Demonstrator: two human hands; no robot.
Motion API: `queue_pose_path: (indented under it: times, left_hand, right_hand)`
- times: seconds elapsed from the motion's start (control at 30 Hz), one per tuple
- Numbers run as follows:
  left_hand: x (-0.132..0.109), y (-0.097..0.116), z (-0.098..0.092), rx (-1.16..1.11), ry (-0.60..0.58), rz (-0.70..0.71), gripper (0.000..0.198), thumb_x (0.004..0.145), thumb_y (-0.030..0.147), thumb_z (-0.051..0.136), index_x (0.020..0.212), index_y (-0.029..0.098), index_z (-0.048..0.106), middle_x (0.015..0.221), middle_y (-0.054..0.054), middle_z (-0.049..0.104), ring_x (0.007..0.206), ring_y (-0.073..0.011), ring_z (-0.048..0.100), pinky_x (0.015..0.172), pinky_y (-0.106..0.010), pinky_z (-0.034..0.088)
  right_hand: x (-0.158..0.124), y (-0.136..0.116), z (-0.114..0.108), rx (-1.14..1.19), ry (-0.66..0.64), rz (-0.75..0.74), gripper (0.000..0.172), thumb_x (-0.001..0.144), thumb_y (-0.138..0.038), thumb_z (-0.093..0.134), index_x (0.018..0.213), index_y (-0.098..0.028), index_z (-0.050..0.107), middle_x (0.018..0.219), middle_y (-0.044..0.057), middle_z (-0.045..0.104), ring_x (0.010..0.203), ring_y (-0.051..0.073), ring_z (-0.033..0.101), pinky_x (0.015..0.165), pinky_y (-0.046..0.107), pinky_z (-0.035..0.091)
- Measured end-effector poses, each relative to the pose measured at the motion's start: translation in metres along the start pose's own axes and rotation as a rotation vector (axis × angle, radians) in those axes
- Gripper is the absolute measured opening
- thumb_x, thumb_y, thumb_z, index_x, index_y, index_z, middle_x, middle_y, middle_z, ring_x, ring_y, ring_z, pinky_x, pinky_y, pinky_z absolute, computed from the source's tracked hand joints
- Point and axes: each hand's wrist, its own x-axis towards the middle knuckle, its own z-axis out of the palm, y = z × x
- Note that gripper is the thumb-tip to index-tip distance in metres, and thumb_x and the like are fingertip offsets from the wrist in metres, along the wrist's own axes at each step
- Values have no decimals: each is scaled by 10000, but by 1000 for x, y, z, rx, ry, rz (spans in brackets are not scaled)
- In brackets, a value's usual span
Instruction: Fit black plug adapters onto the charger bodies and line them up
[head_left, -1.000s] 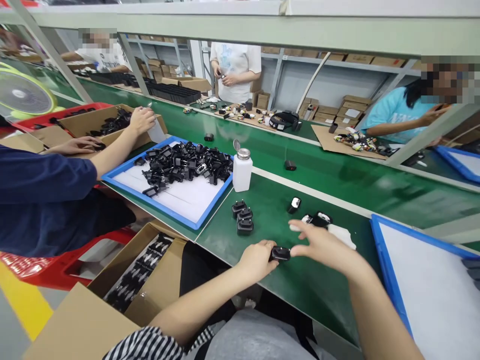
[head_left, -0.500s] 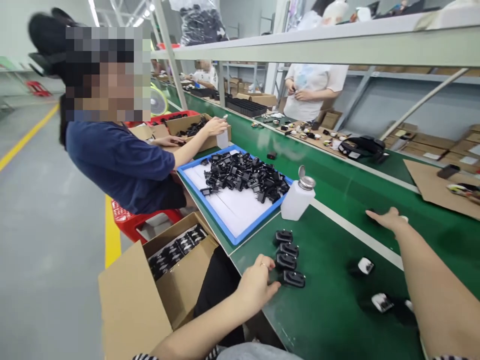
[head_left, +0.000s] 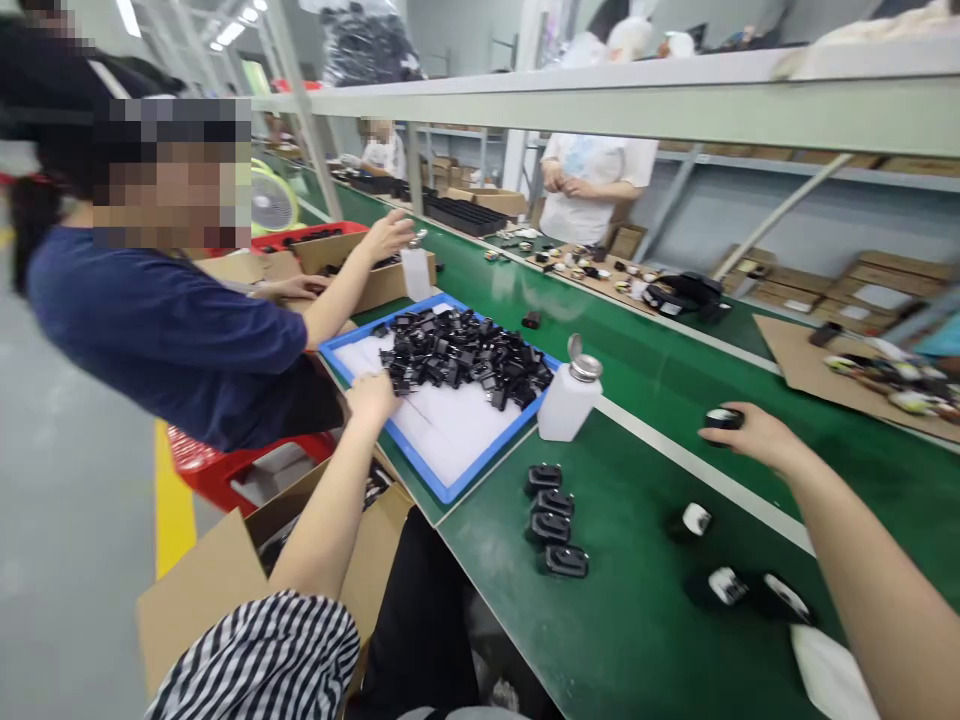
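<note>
My left hand (head_left: 373,398) is over the near left part of a blue-rimmed tray (head_left: 448,490), beside a heap of black plug adapters (head_left: 472,355). Its fingertips point away and I cannot make out whether they grip a piece. On the green bench my right hand (head_left: 761,437) has thumb and fingers closed round a black plug adapter (head_left: 723,420). Several black adapters (head_left: 551,528) lie in a short row between my hands. Closer to my right forearm, other black pieces with white faces (head_left: 726,586) rest on the bench, somewhat blurred.
A white pump bottle (head_left: 568,405) stands at the tray's right corner. A co-worker in a blue shirt (head_left: 150,320) sits at left, a hand on another bottle (head_left: 417,268). An open cardboard box (head_left: 206,590) is below left. A shelf (head_left: 600,100) crosses overhead.
My left hand has moved from the row of adapters leftward to the tray. My right hand has lifted slightly with an adapter now visible in it. The view has shifted to the right.
</note>
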Motion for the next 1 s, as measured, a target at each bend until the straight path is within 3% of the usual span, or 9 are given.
queue_pose_path:
  times: [0.17, 0.3, 0.37, 0.5, 0.57, 0.67, 0.8, 0.9, 1.0]
  left_hand:
    - [0, -15, -9, -100, -55, -27, 170, 595, 289, 568, 695, 161, 513, 603, -11, 511, 794, -262, 509, 667, -394, 379]
    - [-36, 0, -19, -454, 79, -45, 246, 667, 366, 493, 857, 212, 472, 683, 21, 543, 745, -192, 527, 697, -370, 391]
    - [-67, 16, -23, -828, 11, -20, 286, 642, 369, 525, 868, 218, 435, 710, 34, 566, 658, -144, 540, 669, -329, 419]
    - [-137, 52, -25, -1233, -392, 105, 245, 580, 330, 579, 741, 189, 460, 671, 24, 578, 538, -108, 530, 597, -277, 439]
    - [-170, 67, -23, -1184, -588, 124, 216, 581, 346, 566, 685, 174, 489, 635, 13, 567, 520, -106, 522, 560, -261, 435]
    - [-211, 87, -19, -984, -852, 263, 204, 579, 340, 575, 682, 167, 538, 666, -8, 581, 596, -119, 530, 583, -247, 427]
    - [-243, 107, -16, -819, -937, 400, 186, 565, 307, 603, 686, 175, 554, 644, 15, 580, 593, -103, 517, 559, -213, 411]
    - [-249, 116, -15, -843, -961, 342, 253, 572, 278, 598, 784, 173, 507, 645, 29, 569, 566, -86, 512, 546, -201, 413]
    - [-245, 121, -9, -879, -1033, 362, 404, 557, 258, 614, 915, 177, 446, 771, 7, 570, 624, -87, 526, 619, -220, 428]
  right_hand:
    - [-102, -14, 17, 117, -184, 14, 424, 596, -299, 550, 977, -202, 389, 727, 18, 558, 599, 189, 554, 545, 300, 438]
    - [-185, -24, 62, 160, -9, 130, 462, 628, -375, 504, 1027, -196, 353, 890, 83, 557, 753, 236, 551, 607, 332, 438]
    - [-207, -23, 79, 151, 37, 195, 474, 640, -407, 497, 1034, -180, 364, 971, 113, 529, 860, 255, 513, 687, 366, 418]
    - [-220, -11, 88, 184, -14, 243, 621, 592, -393, 563, 1101, -114, 343, 1094, 161, 447, 1036, 276, 384, 838, 416, 325]
    - [-226, -8, 75, 263, -3, 229, 695, 598, -398, 557, 1171, -128, 274, 1159, 151, 388, 1068, 262, 351, 850, 414, 319]
    - [-241, -10, 47, 433, -130, 132, 519, 668, -387, 492, 1140, -213, 362, 1052, 80, 481, 917, 205, 470, 779, 362, 386]
    - [-257, -20, 29, 666, -421, -1, 343, 655, -299, 539, 991, -235, 518, 861, 31, 571, 683, 143, 521, 640, 280, 438]
    - [-258, -22, 36, 772, -354, 58, 202, 616, -259, 578, 813, -214, 580, 862, 30, 586, 661, 141, 532, 606, 266, 438]
    - [-251, -16, 46, 970, -199, 216, 136, 619, -303, 573, 687, -190, 540, 626, 5, 587, 559, 133, 537, 545, 255, 436]
